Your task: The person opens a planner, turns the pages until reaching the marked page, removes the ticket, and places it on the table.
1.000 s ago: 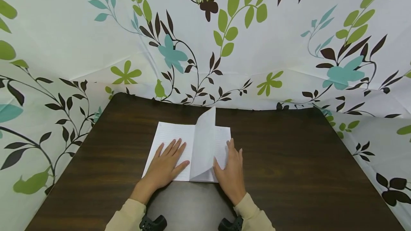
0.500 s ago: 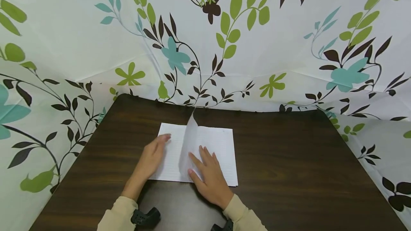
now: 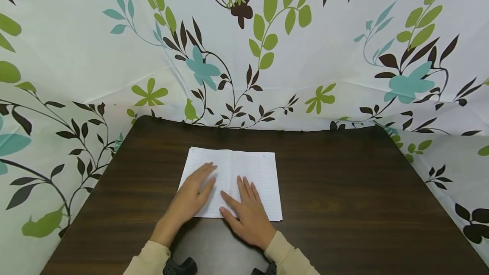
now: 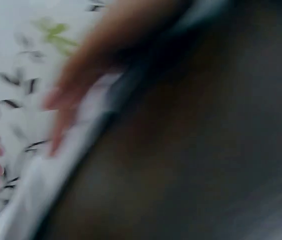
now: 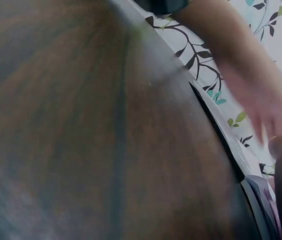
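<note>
A notebook with lined white pages lies spread flat on the dark wooden table, its fold running up the middle. Over the left page is my left hand, fingers extended together toward the top and thumb apart. My right hand rests on the lower part of the right page with fingers spread, thumb and index finger reaching to the fold. Neither hand grips anything. In the left wrist view a blurred hand shows above the notebook's edge. The right wrist view has the notebook's edge seen from the side.
The dark brown table extends to both sides of the notebook. Behind it hangs a white cloth printed with leaves and flowers. A black wrist device sits at the left sleeve, and another at the right one.
The upright page has swung from right to left and now lies flat. My right hand has moved left onto the right page; my left hand drew back to the left edge, then came over the page.
</note>
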`<action>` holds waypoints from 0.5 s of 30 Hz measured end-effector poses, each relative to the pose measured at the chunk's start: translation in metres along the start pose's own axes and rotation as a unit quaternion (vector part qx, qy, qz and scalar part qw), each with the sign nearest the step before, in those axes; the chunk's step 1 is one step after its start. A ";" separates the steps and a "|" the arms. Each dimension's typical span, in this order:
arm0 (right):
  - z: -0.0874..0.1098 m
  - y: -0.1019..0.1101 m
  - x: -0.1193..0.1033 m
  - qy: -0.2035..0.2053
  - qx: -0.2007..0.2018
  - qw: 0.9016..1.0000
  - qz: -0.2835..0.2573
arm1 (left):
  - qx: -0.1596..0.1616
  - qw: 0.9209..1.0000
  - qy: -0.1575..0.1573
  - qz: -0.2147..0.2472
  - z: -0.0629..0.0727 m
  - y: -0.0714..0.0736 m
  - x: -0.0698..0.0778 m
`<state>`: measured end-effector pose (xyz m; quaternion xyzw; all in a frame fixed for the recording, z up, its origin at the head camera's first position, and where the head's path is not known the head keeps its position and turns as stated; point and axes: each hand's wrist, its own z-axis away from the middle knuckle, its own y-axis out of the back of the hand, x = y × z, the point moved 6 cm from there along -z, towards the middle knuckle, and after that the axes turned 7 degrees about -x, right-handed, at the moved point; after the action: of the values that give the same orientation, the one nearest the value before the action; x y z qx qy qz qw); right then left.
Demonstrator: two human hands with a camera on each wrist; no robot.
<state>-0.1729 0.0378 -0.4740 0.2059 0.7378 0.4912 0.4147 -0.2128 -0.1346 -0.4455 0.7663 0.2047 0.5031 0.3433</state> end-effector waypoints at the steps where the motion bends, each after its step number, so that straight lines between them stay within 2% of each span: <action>1: 0.000 -0.001 0.000 0.003 0.002 1.000 0.005 | -0.031 0.999 -0.016 -0.017 0.001 -0.011 0.003; 3: 0.000 -0.002 0.000 0.010 0.006 1.000 0.019 | -0.076 0.996 -0.039 -0.038 0.003 -0.028 0.007; 5: 0.001 -0.001 0.000 0.014 0.010 1.000 0.025 | -0.101 0.993 -0.043 -0.052 0.005 -0.037 0.008; 11: 0.006 0.005 0.005 0.005 0.026 1.000 0.002 | -0.107 0.989 -0.025 -0.095 0.008 -0.041 0.005; 15: 0.010 0.012 0.015 -0.023 0.050 0.998 -0.003 | -0.102 0.985 -0.033 -0.138 0.008 -0.041 0.006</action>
<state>-0.1744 0.0595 -0.4707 0.2359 0.7522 0.4474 0.4223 -0.2024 -0.1052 -0.4742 0.7078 0.2449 0.4434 0.4924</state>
